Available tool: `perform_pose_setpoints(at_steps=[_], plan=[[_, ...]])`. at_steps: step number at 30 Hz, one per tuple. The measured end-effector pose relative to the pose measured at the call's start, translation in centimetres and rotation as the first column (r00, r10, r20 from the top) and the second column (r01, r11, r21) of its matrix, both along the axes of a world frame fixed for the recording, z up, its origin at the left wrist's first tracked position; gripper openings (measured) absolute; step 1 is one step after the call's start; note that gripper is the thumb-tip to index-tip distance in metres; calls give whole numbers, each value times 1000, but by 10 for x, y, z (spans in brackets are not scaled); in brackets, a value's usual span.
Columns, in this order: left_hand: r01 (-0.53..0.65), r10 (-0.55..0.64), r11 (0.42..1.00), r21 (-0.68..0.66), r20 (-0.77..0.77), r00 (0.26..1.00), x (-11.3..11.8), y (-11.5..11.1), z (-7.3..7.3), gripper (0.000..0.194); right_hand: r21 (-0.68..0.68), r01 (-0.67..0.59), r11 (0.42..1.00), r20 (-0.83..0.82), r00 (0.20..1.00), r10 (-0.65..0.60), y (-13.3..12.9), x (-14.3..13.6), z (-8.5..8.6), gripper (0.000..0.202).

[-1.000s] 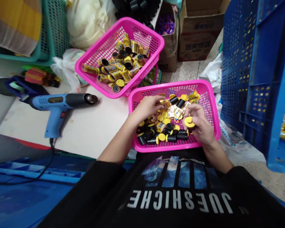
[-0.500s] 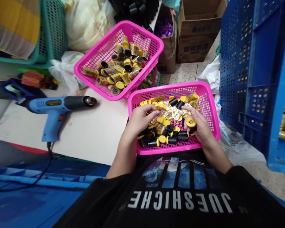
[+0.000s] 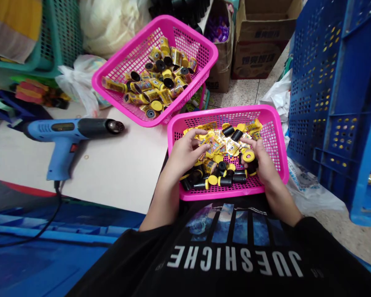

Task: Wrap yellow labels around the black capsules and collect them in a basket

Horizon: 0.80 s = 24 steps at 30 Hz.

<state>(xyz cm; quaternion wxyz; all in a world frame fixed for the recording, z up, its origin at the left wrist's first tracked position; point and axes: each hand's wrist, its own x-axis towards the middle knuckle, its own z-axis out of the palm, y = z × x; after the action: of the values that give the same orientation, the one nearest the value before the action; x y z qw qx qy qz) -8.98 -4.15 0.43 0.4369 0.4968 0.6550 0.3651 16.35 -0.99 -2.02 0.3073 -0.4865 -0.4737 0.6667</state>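
Observation:
My left hand (image 3: pixel 187 153) is at the left side of the near pink basket (image 3: pixel 281 154), thumb and fingers apart over a heap of printed yellow labels (image 3: pixel 215 147). No held thing shows in it. On the right side of the basket, my right hand (image 3: pixel 264 161) is closed around a small black canister with a yellow cap (image 3: pixel 249 156), cap end facing up; its index finger points toward the labels. Between and below the hands lie several black canisters (image 3: pixel 225 181) with yellow caps. Loose yellow caps (image 3: pixel 213 180) are mixed in among them.
A second pink basket (image 3: pixel 212 51) holds several labelled canisters (image 3: pixel 156 93). At left a blue heat gun (image 3: pixel 63 132) lies on a pale board (image 3: pixel 120 165), its cord trailing down. A tall blue crate (image 3: pixel 336 103) stands at right, with cardboard boxes (image 3: pixel 256 53) behind.
The view has shifted slightly. My left hand's fingers have spread more over the labels. The capped canister in my right hand has turned a little, its cap tilting differently.

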Motion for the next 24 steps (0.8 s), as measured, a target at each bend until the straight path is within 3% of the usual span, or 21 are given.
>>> perform_pose_setpoints(at_steps=[3,7,11,14,16,19,24], plan=[[-39,43,998,-39,119,992,1,0,0,27,-130,28,991,-72,997,-37,1,-1,0,61],[-77,80,997,-22,261,962,2,2,2,34,-158,22,987,-214,975,-56,3,0,1,20],[-113,99,993,21,339,936,5,1,7,42,-144,40,989,-379,921,-92,0,-3,5,36],[-104,94,995,9,366,926,7,0,9,42,-92,74,993,-391,914,-104,-3,-5,8,24],[-72,62,997,11,382,922,10,-2,10,38,-80,56,995,-375,923,-82,-3,-5,11,17],[13,-20,1000,20,351,936,14,-6,11,35,8,24,1000,-241,970,-21,0,-7,15,32],[141,-152,988,66,234,960,23,-13,13,55,263,-167,950,100,984,145,10,-21,23,23]])
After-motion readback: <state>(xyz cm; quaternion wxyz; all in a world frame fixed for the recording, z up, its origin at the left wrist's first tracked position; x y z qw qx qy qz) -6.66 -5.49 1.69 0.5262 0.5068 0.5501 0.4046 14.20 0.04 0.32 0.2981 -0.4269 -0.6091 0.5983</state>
